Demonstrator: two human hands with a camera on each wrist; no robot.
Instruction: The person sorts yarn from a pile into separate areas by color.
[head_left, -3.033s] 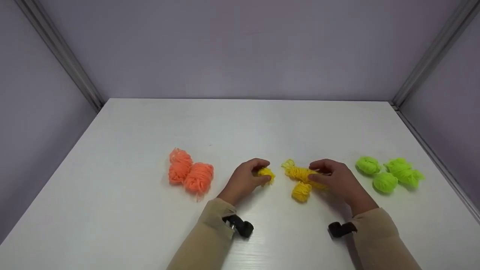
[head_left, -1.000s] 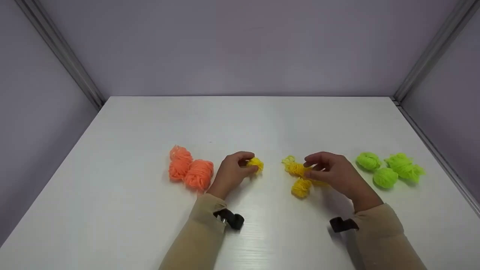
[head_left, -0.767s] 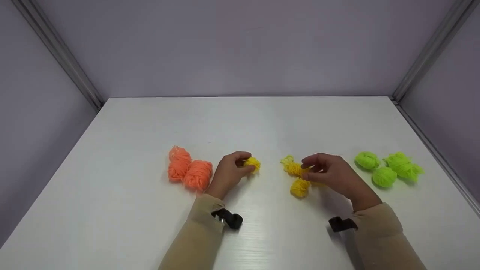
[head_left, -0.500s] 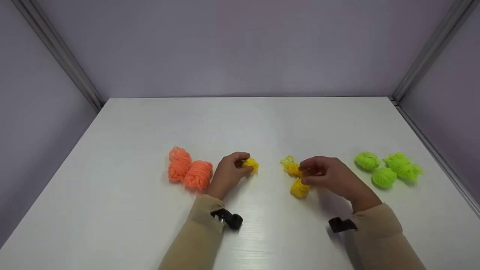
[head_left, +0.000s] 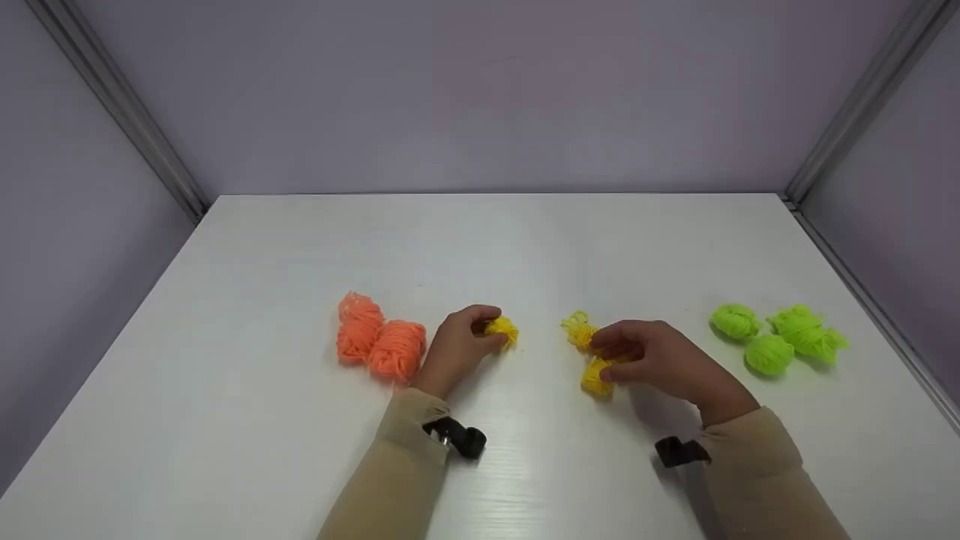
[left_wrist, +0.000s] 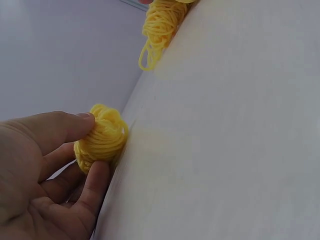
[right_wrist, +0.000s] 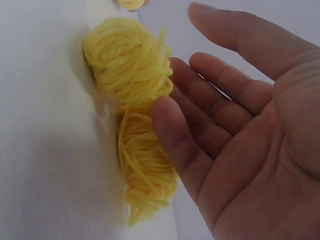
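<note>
Right hand [head_left: 660, 360] lowered onto two yellow skeins [head_left: 589, 352].

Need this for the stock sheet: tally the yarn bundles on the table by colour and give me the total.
Orange yarn: 2
Yellow yarn: 3, one held in the left hand, two at the right hand
Green yarn: 3
Total: 8

The small yellow ball [head_left: 501, 331] is soft wound yarn, fuzzy and matt, its strands lying in loose loops. The yellow skeins [head_left: 591, 352] to its right are the same woolly fibre, as are the orange bundles [head_left: 379, 346] to its left and the green bundles [head_left: 780, 340] far to its right. All lie on a white table [head_left: 525, 247], smooth with a faint sheen and a fine wood-like grain. Beige cloth sleeves [head_left: 405, 472] look soft and matt.
</note>
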